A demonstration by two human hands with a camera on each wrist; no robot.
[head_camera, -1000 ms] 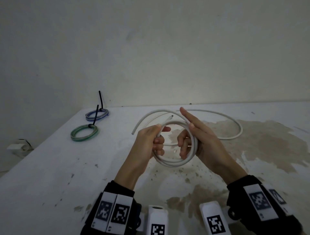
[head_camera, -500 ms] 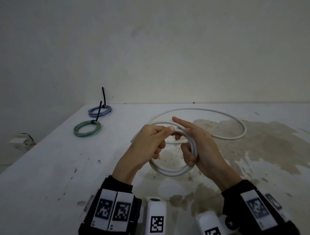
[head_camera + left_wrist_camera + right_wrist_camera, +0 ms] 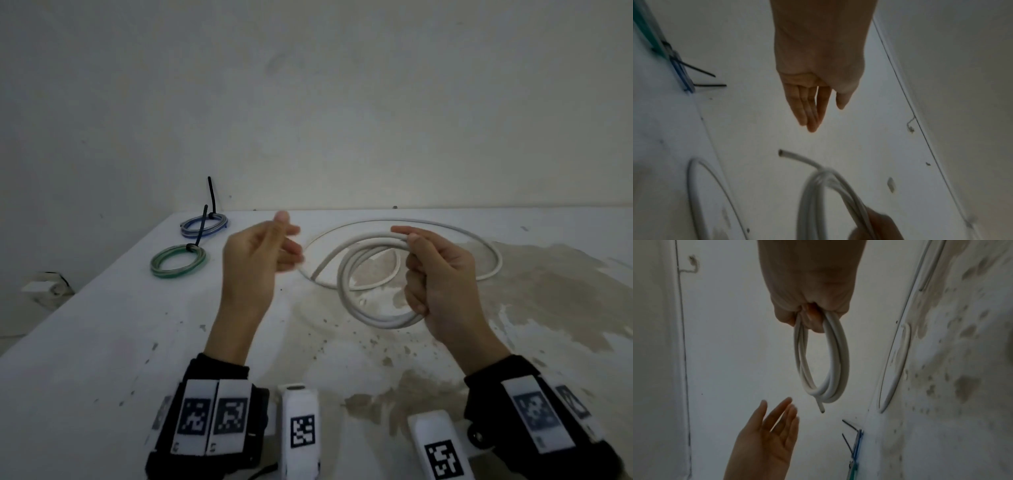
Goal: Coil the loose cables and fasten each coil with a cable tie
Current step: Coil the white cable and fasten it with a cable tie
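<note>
I see a white cable (image 3: pixel 346 274) with a smooth, faintly glossy plastic-looking jacket. The green coil (image 3: pixel 178 262) and blue coil (image 3: pixel 204 225) look like shiny, partly translucent plastic. The white tabletop (image 3: pixel 102 342) is matt, with rough brown patches of worn paint.

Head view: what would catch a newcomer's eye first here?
The white cable coil gripped in the right hand over the stained table; its tail trails behind. The left hand hangs open beside it, holding nothing. Far left lie a green coil and a blue coil, each already tied.
</note>
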